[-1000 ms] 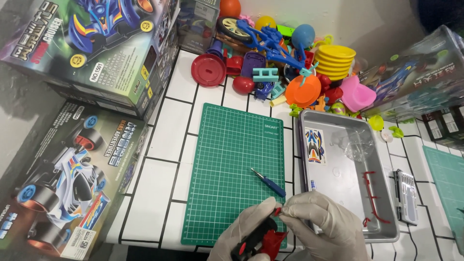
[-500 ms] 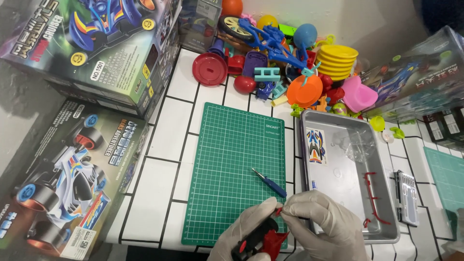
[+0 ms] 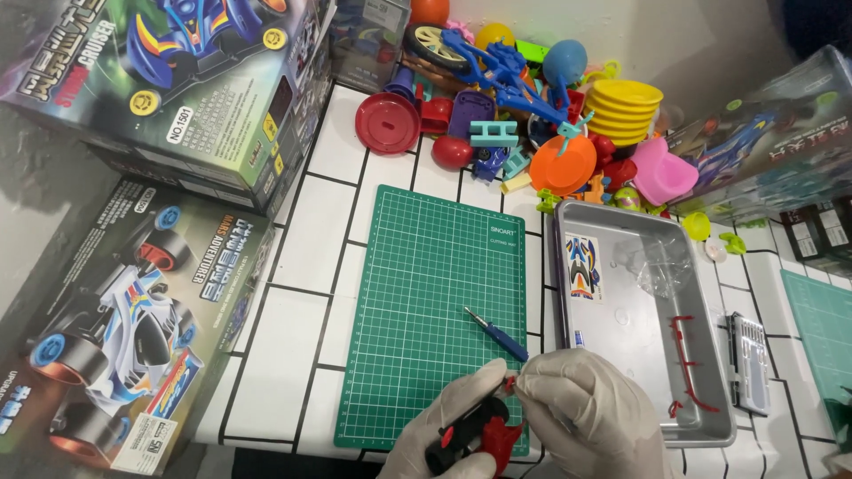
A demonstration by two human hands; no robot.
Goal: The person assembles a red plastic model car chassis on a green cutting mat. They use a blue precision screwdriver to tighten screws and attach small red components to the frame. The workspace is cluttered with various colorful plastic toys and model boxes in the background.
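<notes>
Both hands wear pale gloves at the near edge of a green cutting mat (image 3: 439, 293). My left hand (image 3: 444, 426) grips a small red and black model car body (image 3: 470, 436). My right hand (image 3: 590, 412) pinches a tiny red part (image 3: 509, 385) against the top of that body; the fingertips of both hands meet there. A blue-handled screwdriver (image 3: 497, 334) lies on the mat just above my right hand.
A metal tray (image 3: 710, 417) to the right holds a sticker sheet (image 3: 583, 266), a clear bag and a red plastic frame (image 3: 688, 364). Several colourful plastic toys (image 3: 532, 106) are heaped at the back. Model car boxes (image 3: 133, 319) stand on the left and right.
</notes>
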